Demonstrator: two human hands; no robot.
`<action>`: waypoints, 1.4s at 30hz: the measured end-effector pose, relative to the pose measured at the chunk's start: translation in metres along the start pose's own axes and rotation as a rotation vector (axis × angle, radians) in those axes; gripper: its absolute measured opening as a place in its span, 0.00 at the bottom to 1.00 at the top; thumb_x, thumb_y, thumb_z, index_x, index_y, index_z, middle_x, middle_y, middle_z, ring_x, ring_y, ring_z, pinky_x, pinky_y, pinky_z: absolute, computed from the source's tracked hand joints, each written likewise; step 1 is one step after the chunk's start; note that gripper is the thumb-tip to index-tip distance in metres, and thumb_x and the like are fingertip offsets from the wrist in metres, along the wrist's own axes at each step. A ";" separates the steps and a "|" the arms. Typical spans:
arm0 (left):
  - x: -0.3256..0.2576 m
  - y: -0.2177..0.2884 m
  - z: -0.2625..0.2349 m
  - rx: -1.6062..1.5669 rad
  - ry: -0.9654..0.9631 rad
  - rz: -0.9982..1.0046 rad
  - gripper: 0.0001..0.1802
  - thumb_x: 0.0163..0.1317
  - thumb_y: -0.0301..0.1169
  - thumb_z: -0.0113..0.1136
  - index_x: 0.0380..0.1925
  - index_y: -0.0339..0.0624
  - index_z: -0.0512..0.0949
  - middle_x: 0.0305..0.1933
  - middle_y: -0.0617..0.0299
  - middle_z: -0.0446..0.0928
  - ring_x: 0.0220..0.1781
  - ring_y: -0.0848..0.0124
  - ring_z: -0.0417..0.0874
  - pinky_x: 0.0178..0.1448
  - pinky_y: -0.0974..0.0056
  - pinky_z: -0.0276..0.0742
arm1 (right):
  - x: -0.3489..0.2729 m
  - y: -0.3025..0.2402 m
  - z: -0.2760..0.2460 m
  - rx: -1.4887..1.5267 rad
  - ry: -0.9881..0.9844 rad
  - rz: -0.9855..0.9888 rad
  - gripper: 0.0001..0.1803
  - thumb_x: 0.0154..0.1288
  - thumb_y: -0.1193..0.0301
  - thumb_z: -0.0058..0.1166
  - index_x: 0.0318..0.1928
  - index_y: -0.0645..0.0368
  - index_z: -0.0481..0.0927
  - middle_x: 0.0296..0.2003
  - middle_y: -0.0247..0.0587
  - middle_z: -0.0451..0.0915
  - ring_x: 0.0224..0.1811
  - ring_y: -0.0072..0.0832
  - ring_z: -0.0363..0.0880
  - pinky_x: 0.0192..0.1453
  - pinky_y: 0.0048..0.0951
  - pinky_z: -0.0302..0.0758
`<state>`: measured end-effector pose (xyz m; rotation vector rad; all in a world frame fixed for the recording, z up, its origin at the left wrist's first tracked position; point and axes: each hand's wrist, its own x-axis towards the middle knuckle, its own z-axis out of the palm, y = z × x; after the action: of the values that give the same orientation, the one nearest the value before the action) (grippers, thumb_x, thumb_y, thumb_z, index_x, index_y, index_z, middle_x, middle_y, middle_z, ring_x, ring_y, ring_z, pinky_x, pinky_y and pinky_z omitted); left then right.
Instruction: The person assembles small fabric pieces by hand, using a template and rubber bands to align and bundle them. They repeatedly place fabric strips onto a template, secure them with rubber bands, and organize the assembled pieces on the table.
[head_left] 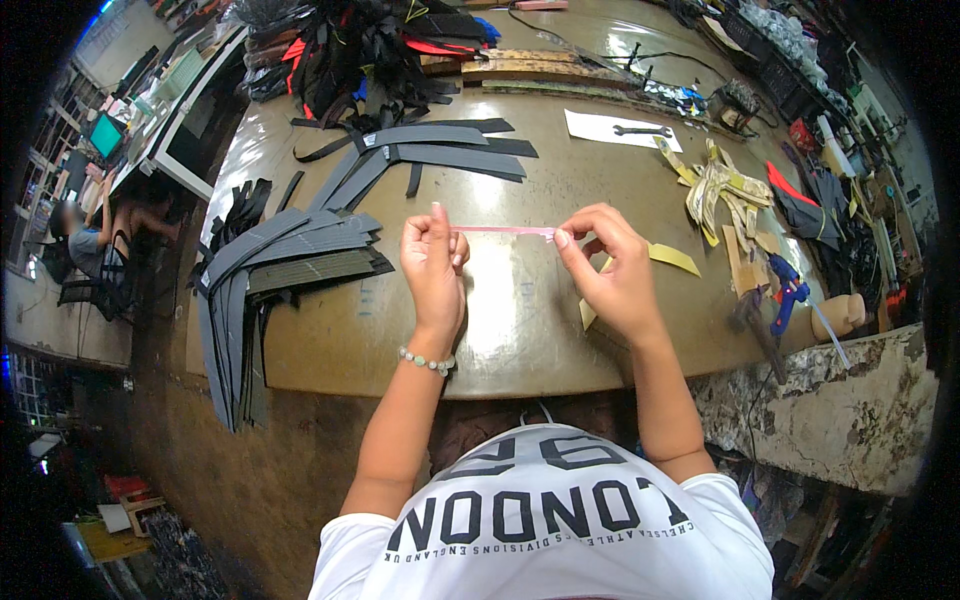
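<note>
A thin pink strip (503, 230) is stretched level above the table. My left hand (436, 268) is closed on its left end, thumb pointing up. My right hand (615, 268) pinches the other end between thumb and forefinger. Beneath and beside the right hand, a yellow strip (675, 259) lies on the table, partly hidden by that hand. Left of my left hand rests a pile of bent dark grey strap pieces (300, 245), with more grey pieces (440, 155) farther back.
The brown table (400, 365) carries a heap of black and red material (350, 60) at the back left. A wrench (642, 131) lies on white paper (590, 128). At the right are crumpled yellowish strips (730, 195) and a blue glue gun (787, 290). Someone sits (88, 245) far left.
</note>
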<state>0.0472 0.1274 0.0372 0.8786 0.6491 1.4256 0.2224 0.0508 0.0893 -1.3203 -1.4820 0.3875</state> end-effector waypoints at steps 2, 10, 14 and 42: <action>0.001 0.001 -0.001 -0.091 0.049 -0.001 0.21 0.76 0.48 0.46 0.28 0.46 0.64 0.24 0.69 0.63 0.23 0.81 0.62 0.27 0.76 0.58 | -0.001 0.001 0.001 -0.007 -0.007 -0.014 0.03 0.61 0.77 0.60 0.34 0.64 0.81 0.33 0.40 0.81 0.36 0.27 0.78 0.31 0.23 0.74; 0.001 0.004 -0.003 0.023 0.048 0.063 0.21 0.75 0.46 0.50 0.26 0.47 0.64 0.21 0.70 0.62 0.19 0.82 0.59 0.24 0.77 0.55 | 0.001 0.005 -0.002 0.027 0.021 0.025 0.03 0.61 0.76 0.60 0.34 0.64 0.81 0.33 0.40 0.80 0.36 0.26 0.78 0.31 0.23 0.74; 0.002 0.003 -0.002 -0.003 0.113 0.062 0.20 0.74 0.44 0.52 0.26 0.49 0.61 0.20 0.71 0.58 0.18 0.82 0.56 0.21 0.76 0.51 | 0.003 0.006 -0.006 0.022 0.001 0.008 0.04 0.61 0.76 0.60 0.34 0.64 0.81 0.33 0.40 0.80 0.36 0.26 0.78 0.31 0.23 0.74; 0.005 0.008 -0.011 -0.117 0.081 -0.022 0.21 0.74 0.46 0.51 0.25 0.47 0.62 0.22 0.70 0.62 0.18 0.84 0.58 0.19 0.77 0.52 | -0.001 0.001 -0.008 -0.022 0.034 0.057 0.04 0.63 0.75 0.59 0.33 0.63 0.81 0.34 0.38 0.81 0.37 0.24 0.77 0.32 0.22 0.74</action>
<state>0.0340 0.1336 0.0388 0.7228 0.6275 1.4699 0.2292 0.0473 0.0910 -1.3825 -1.4260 0.3849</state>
